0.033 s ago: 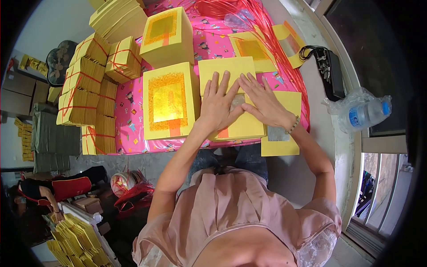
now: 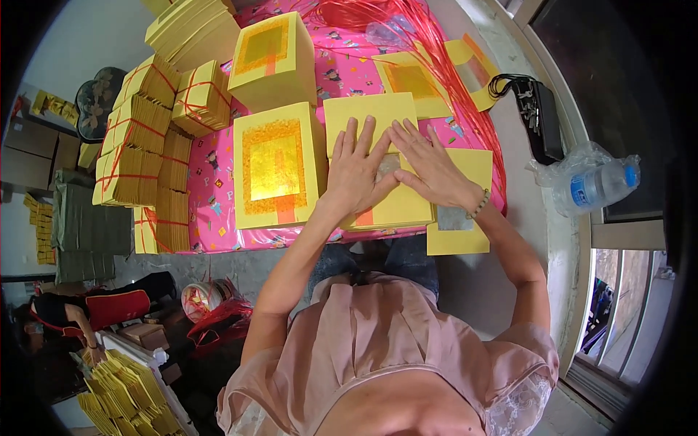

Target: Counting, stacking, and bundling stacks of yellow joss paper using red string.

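Note:
Both hands rest flat, palms down, on yellow paper at the table's near edge. My left hand (image 2: 356, 171) has its fingers spread, with the thumb pointing to the right. My right hand (image 2: 434, 171), with a beaded bracelet at the wrist, lies beside it, and the fingertips nearly meet. Under them is a stack of yellow paper (image 2: 407, 211), its silver patch mostly covered. A yellow sheet (image 2: 465, 243) with a silvery patch sticks out under my right wrist. Left of my left hand stands a thick yellow paper stack (image 2: 276, 160) with a shiny gold panel.
Another gold-panelled stack (image 2: 265, 54) stands farther back. Bundles tied with red string (image 2: 134, 149) line the left. Red plastic strands (image 2: 443, 58) trail across the pink tablecloth (image 2: 211, 211). A black pouch (image 2: 538, 120) and plastic bottle (image 2: 596, 187) sit right. Another person (image 2: 116, 309) works lower left.

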Demonstrator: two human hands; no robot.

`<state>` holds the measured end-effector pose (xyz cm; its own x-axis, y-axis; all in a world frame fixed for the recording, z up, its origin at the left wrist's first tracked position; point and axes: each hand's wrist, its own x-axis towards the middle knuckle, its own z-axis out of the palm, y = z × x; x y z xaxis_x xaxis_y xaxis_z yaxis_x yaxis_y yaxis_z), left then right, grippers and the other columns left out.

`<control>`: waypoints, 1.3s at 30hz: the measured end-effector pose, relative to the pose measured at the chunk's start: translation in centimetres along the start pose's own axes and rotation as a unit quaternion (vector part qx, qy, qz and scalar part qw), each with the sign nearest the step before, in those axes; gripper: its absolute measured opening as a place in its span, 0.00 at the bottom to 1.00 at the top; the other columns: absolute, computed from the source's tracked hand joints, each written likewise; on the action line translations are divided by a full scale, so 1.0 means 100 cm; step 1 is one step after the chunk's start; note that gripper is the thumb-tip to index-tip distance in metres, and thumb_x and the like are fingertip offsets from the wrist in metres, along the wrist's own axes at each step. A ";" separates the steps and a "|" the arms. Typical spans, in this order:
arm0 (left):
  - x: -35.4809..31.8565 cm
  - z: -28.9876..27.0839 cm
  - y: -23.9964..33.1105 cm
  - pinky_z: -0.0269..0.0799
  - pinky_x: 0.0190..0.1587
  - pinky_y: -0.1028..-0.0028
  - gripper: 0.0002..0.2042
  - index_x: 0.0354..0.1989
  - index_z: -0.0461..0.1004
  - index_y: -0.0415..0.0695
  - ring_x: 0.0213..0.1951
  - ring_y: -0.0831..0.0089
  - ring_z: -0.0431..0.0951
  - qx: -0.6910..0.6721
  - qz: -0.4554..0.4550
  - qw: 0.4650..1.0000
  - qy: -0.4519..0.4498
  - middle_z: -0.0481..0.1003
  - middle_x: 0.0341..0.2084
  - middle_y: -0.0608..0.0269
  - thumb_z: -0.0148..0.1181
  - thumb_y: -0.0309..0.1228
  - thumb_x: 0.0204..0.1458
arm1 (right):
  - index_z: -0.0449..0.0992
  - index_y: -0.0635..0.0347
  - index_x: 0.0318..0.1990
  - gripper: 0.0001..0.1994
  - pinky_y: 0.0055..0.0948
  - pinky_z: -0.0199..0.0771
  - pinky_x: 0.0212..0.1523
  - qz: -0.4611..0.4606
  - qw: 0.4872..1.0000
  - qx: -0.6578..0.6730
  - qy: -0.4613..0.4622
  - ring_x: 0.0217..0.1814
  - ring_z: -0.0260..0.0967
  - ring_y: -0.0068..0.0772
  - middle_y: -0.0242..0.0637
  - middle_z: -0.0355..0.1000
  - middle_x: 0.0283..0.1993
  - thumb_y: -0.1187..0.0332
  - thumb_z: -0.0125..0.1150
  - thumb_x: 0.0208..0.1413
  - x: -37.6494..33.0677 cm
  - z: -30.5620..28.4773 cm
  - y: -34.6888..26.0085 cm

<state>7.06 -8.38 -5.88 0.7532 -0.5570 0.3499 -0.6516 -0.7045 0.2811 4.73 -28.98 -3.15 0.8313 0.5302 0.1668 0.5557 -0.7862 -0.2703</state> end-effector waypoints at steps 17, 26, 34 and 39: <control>-0.010 -0.015 -0.014 0.36 0.70 0.50 0.42 0.71 0.43 0.40 0.72 0.43 0.35 -0.023 -0.032 0.994 -0.100 0.38 0.70 0.36 0.48 0.55 0.57 | 0.53 0.45 0.71 0.33 0.53 0.34 0.73 -0.010 0.999 -0.025 -0.038 0.79 0.30 0.48 0.45 0.38 0.76 0.40 0.40 0.63 -0.002 0.000 0.001; -0.008 -0.014 -0.020 0.38 0.69 0.49 0.43 0.71 0.45 0.39 0.71 0.39 0.37 -0.024 -0.015 0.995 -0.099 0.40 0.69 0.32 0.50 0.56 0.55 | 0.59 0.45 0.68 0.27 0.53 0.39 0.72 -0.020 0.999 -0.046 -0.012 0.77 0.39 0.41 0.42 0.47 0.74 0.53 0.48 0.63 0.001 0.003 0.009; 0.004 -0.025 -0.018 0.51 0.65 0.53 0.37 0.67 0.55 0.39 0.67 0.43 0.52 0.014 -0.006 0.998 -0.064 0.54 0.64 0.36 0.54 0.52 0.56 | 0.75 0.55 0.52 0.17 0.39 0.65 0.61 -0.085 0.986 -0.084 0.115 0.59 0.68 0.38 0.39 0.73 0.55 0.63 0.61 0.56 0.026 0.007 0.023; 0.016 -0.027 -0.016 0.62 0.55 0.58 0.25 0.61 0.65 0.46 0.53 0.55 0.68 0.087 0.005 0.996 0.004 0.69 0.54 0.53 0.55 0.41 0.57 | 0.76 0.55 0.50 0.16 0.38 0.70 0.56 -0.124 0.974 -0.122 0.145 0.51 0.74 0.37 0.38 0.76 0.49 0.63 0.61 0.56 0.033 0.004 0.027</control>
<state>9.10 -6.96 -3.37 0.7461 -0.5610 0.3587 -0.6325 -0.7654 0.1185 8.99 -29.22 -3.67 0.6202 0.6291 0.4686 0.6963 -0.7166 0.0404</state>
